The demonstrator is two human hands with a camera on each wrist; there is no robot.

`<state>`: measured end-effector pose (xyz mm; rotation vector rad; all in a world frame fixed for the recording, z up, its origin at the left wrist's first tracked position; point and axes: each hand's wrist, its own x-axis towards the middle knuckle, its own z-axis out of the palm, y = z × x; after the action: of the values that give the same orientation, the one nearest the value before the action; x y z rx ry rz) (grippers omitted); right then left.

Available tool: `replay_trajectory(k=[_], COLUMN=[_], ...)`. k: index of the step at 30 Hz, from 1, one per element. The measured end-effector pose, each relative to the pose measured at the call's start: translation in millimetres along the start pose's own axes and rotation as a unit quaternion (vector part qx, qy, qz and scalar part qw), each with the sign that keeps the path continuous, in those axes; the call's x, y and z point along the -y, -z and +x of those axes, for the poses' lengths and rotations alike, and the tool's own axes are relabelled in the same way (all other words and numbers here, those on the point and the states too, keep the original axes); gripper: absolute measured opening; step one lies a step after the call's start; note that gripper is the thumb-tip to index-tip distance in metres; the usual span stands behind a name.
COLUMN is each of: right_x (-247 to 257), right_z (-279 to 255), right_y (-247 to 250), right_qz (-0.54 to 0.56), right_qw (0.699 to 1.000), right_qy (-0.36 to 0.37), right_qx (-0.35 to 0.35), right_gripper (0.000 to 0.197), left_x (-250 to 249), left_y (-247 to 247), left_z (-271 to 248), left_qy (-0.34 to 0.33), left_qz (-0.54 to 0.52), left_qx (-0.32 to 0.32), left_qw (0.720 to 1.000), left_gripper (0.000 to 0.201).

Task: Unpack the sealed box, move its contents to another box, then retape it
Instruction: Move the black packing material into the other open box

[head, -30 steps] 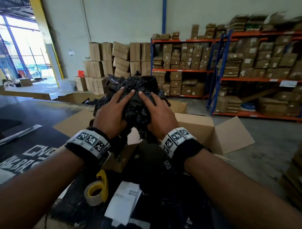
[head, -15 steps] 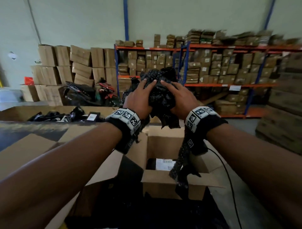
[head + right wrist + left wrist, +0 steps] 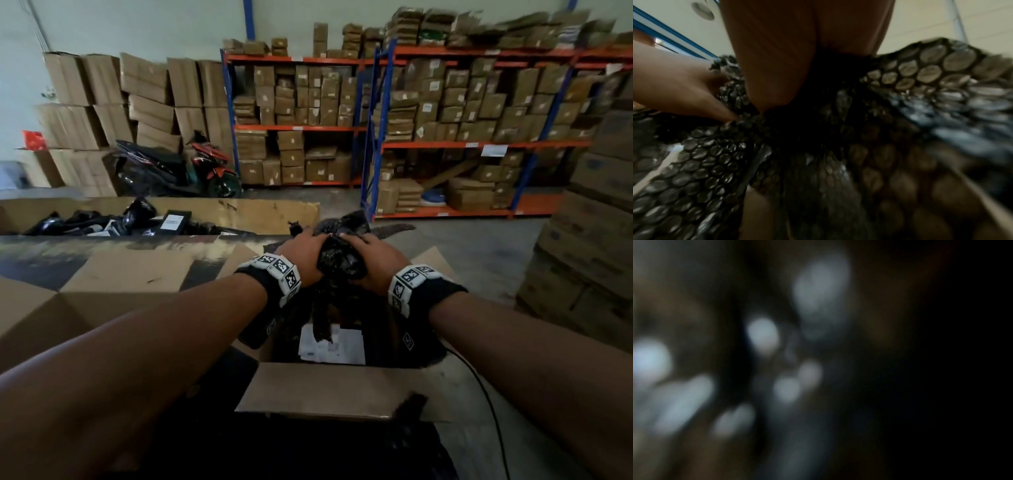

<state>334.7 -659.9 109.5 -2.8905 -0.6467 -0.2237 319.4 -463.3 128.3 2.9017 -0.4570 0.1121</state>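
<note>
A crumpled wad of black bubble wrap [image 3: 337, 255] is held between both hands just above an open cardboard box [image 3: 329, 390]. My left hand [image 3: 303, 255] grips its left side and my right hand [image 3: 371, 262] grips its right side, fingers curled over the top. A strip of the wrap hangs down into the box, where a parcel with a white label [image 3: 332, 344] lies. The right wrist view shows the bubble wrap [image 3: 838, 162] close up, with fingers [image 3: 772, 56] pressed into it. The left wrist view is dark and blurred.
A second open cardboard box [image 3: 113, 274] stands to the left. Behind it a long carton [image 3: 257, 212] holds several black parcels [image 3: 137, 221]. Shelves of boxes [image 3: 445, 113] and a parked scooter [image 3: 178, 171] line the back. Stacked cartons [image 3: 596, 240] stand at right.
Both hands carried the bubble wrap from over the left box to the right and lowered it towards the open box in front. My view swung right with them.
</note>
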Motion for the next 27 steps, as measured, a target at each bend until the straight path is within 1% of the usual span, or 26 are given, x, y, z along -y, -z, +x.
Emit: replay_trajectory(k=[2, 3, 4, 5, 7, 9, 10, 11, 12, 14, 16, 17, 18, 19, 22, 23, 24, 25, 26, 27], right_x=[-3.1, -4.1, -5.5, -5.1, -4.6, -5.2, -6.8, -6.8, -6.8, -5.1, -4.5, -4.9, -7.1, -9.7, -17.0, -20.8, -24.6, -26.7, -29.2, -30.0], right_z=[3.2, 3.6, 4.4, 4.0, 1.3, -2.9, -3.4, -3.6, -2.3, 2.2, 9.7, 13.7, 17.9, 21.7, 29.8, 32.1, 34.6, 36.0, 38.7, 40.6], right_y=[-21.4, -31.3, -40.5, -48.5, -61.5, -69.6, -75.3, -78.4, -80.9, -75.1, -64.3, -58.9, -55.3, -51.4, -49.9, -54.0, -59.8, -65.7, -74.5, -83.1], right_qz=[0.013, 0.018, 0.024, 0.025, 0.02, 0.017, 0.017, 0.01, 0.002, -0.023, -0.038, -0.044, -0.05, -0.053, -0.043, -0.041, -0.042, -0.044, -0.045, -0.048], right_qw=[0.999, 0.998, 0.997, 0.995, 0.988, 0.978, 0.974, 0.971, 0.966, 0.95, 0.933, 0.932, 0.938, 0.948, 0.979, 0.984, 0.986, 0.985, 0.98, 0.973], right_qy=[0.002, 0.003, 0.008, 0.011, 0.021, 0.028, 0.035, 0.043, 0.049, 0.044, 0.033, 0.023, 0.012, -0.003, -0.041, -0.05, -0.052, -0.054, -0.054, -0.056], right_qx=[0.036, 0.054, 0.075, 0.097, 0.151, 0.205, 0.222, 0.237, 0.253, 0.309, 0.357, 0.359, 0.343, 0.313, 0.193, 0.165, 0.15, 0.16, 0.186, 0.22], right_gripper=[0.098, 0.097, 0.097, 0.099, 0.106, 0.116, 0.115, 0.108, 0.099, 0.086, 0.068, 0.055, 0.051, 0.055, 0.062, 0.071, 0.085, 0.103, 0.119, 0.131], left_x=[5.2, 7.8, 8.7, 9.7, 10.6, 9.2, 6.7, 5.0, 0.6, -5.1, -9.5, -9.7, -10.5, -10.8, -11.8, -10.6, -9.9, -10.6, -10.3, -7.7], left_y=[-16.6, -25.8, -33.6, -42.7, -59.8, -73.0, -76.5, -80.0, -78.9, -75.1, -67.5, -63.9, -59.2, -56.3, -50.2, -52.8, -54.4, -55.6, -58.1, -64.4], left_z=[5.7, 9.1, 11.1, 14.0, 17.9, 21.4, 21.5, 23.7, 23.3, 27.1, 31.6, 35.0, 37.3, 40.2, 46.6, 49.3, 50.9, 51.4, 52.3, 54.9], left_qy=[0.004, 0.007, 0.012, 0.018, 0.029, 0.035, 0.037, 0.036, 0.04, 0.05, 0.043, 0.04, 0.041, 0.041, 0.048, 0.052, 0.05, 0.046, 0.047, 0.05], left_qz=[0.012, 0.024, 0.042, 0.062, 0.092, 0.113, 0.123, 0.127, 0.132, 0.125, 0.095, 0.072, 0.06, 0.052, 0.082, 0.086, 0.091, 0.085, 0.085, 0.084], left_qx=[0.048, 0.067, 0.095, 0.13, 0.197, 0.241, 0.26, 0.278, 0.297, 0.338, 0.367, 0.369, 0.369, 0.364, 0.335, 0.316, 0.302, 0.297, 0.294, 0.296], left_qw=[0.999, 0.997, 0.995, 0.989, 0.976, 0.963, 0.957, 0.952, 0.945, 0.932, 0.924, 0.926, 0.927, 0.929, 0.938, 0.943, 0.948, 0.95, 0.951, 0.95], left_gripper=[0.061, 0.062, 0.07, 0.082, 0.111, 0.139, 0.149, 0.153, 0.153, 0.152, 0.147, 0.139, 0.132, 0.129, 0.138, 0.137, 0.135, 0.131, 0.129, 0.13])
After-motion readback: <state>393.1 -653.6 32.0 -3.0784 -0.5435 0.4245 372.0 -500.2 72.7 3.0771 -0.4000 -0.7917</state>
